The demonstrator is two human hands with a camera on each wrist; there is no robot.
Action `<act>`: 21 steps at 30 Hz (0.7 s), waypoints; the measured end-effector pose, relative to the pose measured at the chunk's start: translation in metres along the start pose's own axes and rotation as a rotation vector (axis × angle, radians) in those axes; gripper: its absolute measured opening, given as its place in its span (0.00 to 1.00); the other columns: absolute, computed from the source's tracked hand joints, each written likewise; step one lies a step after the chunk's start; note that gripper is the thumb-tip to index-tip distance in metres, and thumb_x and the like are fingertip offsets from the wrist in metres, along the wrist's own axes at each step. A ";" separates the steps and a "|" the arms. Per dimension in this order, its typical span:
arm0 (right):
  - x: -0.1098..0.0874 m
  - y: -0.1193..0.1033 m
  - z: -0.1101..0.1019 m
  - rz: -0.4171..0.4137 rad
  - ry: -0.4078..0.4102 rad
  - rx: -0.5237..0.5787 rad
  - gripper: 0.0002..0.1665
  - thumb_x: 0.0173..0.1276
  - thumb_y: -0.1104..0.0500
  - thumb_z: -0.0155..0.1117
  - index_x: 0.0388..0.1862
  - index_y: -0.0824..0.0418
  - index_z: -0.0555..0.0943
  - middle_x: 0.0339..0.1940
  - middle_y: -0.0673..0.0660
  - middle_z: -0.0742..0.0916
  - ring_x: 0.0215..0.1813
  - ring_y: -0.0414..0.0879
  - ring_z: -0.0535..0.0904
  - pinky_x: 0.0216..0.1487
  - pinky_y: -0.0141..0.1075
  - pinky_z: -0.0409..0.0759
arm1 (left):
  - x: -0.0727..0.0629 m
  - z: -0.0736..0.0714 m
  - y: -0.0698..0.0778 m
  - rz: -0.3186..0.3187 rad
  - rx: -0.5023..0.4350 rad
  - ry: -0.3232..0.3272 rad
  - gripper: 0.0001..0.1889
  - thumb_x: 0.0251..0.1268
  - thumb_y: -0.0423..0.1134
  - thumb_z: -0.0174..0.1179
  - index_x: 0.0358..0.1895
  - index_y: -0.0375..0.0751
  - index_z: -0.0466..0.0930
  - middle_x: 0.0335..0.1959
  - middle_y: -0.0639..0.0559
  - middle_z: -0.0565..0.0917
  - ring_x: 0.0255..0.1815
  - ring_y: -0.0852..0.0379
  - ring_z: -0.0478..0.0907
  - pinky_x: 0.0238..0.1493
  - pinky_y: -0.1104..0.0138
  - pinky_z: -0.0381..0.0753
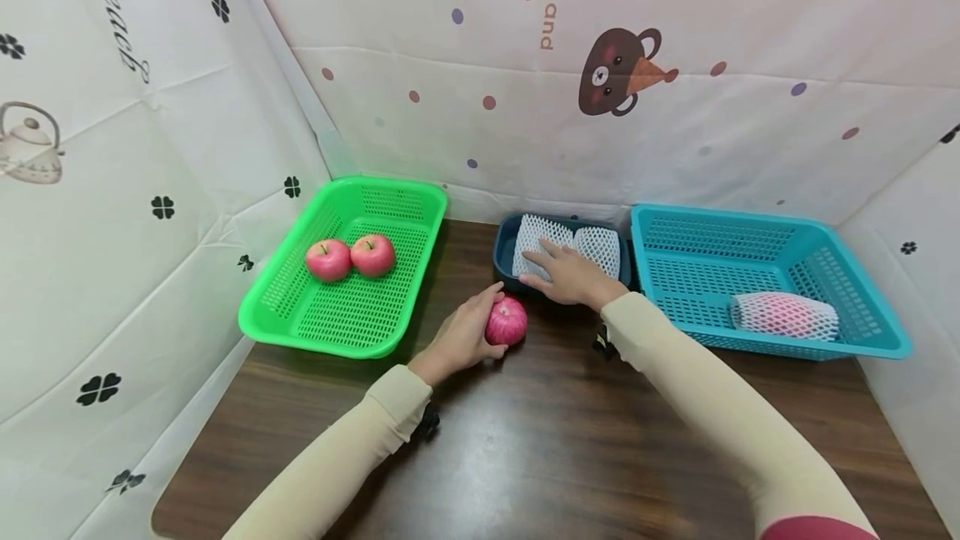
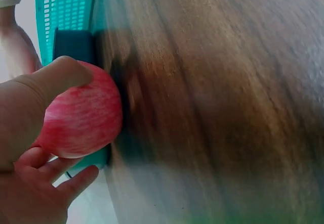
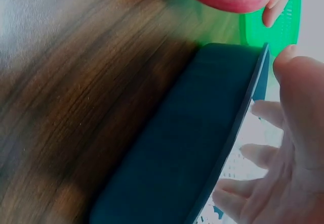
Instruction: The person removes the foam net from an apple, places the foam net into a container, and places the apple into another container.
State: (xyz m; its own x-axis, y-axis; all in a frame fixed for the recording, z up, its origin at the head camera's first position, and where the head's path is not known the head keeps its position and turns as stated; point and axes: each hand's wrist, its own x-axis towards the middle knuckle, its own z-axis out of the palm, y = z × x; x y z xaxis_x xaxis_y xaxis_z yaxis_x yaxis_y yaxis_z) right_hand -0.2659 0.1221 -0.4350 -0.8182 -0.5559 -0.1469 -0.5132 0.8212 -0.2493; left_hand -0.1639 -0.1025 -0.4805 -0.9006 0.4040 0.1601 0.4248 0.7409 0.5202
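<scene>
My left hand (image 1: pixel 459 340) grips a red apple (image 1: pixel 507 322) close over the table, thumb on one side and fingers round the other. In the left wrist view the thumb lies across the apple (image 2: pixel 83 115), with some fingers spread below it. My right hand (image 1: pixel 573 277) reaches over a small dark blue tray (image 1: pixel 504 245), its fingers spread above white foam fruit nets (image 1: pixel 534 237). From the right wrist, the tray's side wall (image 3: pixel 172 138) fills the middle and the fingertips (image 3: pixel 258 155) hang past its rim. A second foam net (image 1: pixel 600 250) lies in the tray's right part.
On the left stands a green basket (image 1: pixel 251 319) with two bare apples (image 1: pixel 351 257) touching each other. A blue basket (image 1: pixel 720 269) on the right holds an apple in a foam net (image 1: pixel 783 315). Patterned cloth walls (image 1: pixel 465 132) close off the back and sides of the wooden table (image 1: pixel 555 440).
</scene>
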 end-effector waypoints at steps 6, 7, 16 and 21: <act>0.005 0.003 0.002 0.009 -0.106 0.043 0.41 0.80 0.31 0.40 0.83 0.50 0.61 0.84 0.64 0.56 0.82 0.66 0.53 0.77 0.64 0.53 | -0.001 -0.001 0.003 0.025 0.065 0.022 0.48 0.49 0.43 0.82 0.74 0.36 0.65 0.69 0.40 0.76 0.60 0.45 0.81 0.59 0.52 0.82; 0.005 0.004 0.002 0.014 -0.119 0.052 0.41 0.80 0.31 0.40 0.83 0.50 0.62 0.84 0.64 0.56 0.82 0.66 0.53 0.77 0.64 0.53 | -0.001 -0.001 0.004 0.029 0.074 0.024 0.47 0.49 0.43 0.82 0.72 0.36 0.67 0.68 0.40 0.76 0.59 0.45 0.82 0.58 0.52 0.83; 0.009 0.009 0.006 0.005 -0.151 0.088 0.42 0.80 0.30 0.38 0.82 0.51 0.63 0.84 0.64 0.59 0.82 0.63 0.53 0.78 0.62 0.53 | 0.003 -0.003 0.006 0.025 0.096 -0.037 0.39 0.50 0.42 0.81 0.64 0.37 0.68 0.57 0.39 0.80 0.52 0.46 0.82 0.54 0.53 0.85; 0.009 0.011 0.005 -0.020 -0.117 0.090 0.42 0.80 0.30 0.40 0.82 0.51 0.63 0.83 0.64 0.59 0.82 0.64 0.53 0.78 0.63 0.54 | 0.009 -0.010 0.008 0.031 0.147 -0.080 0.38 0.48 0.42 0.82 0.60 0.38 0.68 0.52 0.41 0.81 0.50 0.47 0.81 0.53 0.56 0.85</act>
State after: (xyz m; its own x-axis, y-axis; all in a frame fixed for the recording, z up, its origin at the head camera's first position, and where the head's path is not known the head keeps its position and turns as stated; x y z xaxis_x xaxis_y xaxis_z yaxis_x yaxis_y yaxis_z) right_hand -0.2774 0.1257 -0.4434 -0.7692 -0.5878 -0.2506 -0.4999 0.7978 -0.3370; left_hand -0.1694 -0.0980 -0.4667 -0.8794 0.4646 0.1042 0.4661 0.7955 0.3871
